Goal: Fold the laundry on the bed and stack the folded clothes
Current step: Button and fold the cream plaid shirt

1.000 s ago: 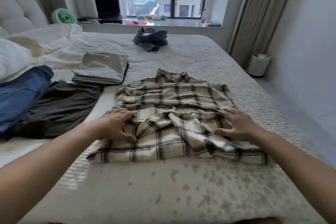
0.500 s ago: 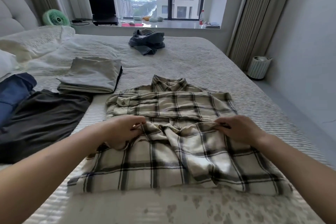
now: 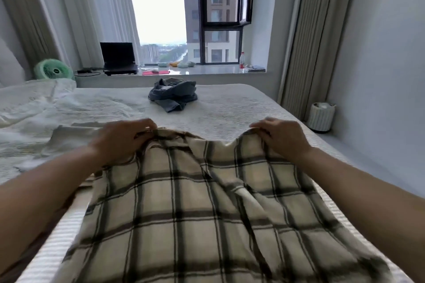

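Note:
A cream and dark plaid shirt (image 3: pixel 202 209) fills the lower middle of the head view, its cloth raised off the bed (image 3: pixel 230 108). My left hand (image 3: pixel 122 140) pinches the shirt's far edge on the left. My right hand (image 3: pixel 280 138) pinches the same edge on the right, and the cloth sags between the two hands. A crumpled blue-grey garment (image 3: pixel 172 95) lies unfolded near the bed's far end. The edge of a folded beige garment (image 3: pixel 73 128) shows just left of my left hand, mostly hidden by it.
A rumpled white duvet (image 3: pixel 46 108) covers the bed's left side. On the window sill stand a laptop (image 3: pixel 118 58), a green fan (image 3: pixel 54 71) and a bottle (image 3: pixel 242 60). A white bin (image 3: pixel 320 117) stands on the floor right of the bed.
Both hands closed on the shirt's folded edge and lifted it up and away from me. The camera tilted up, so the dark and blue clothes at left left the view.

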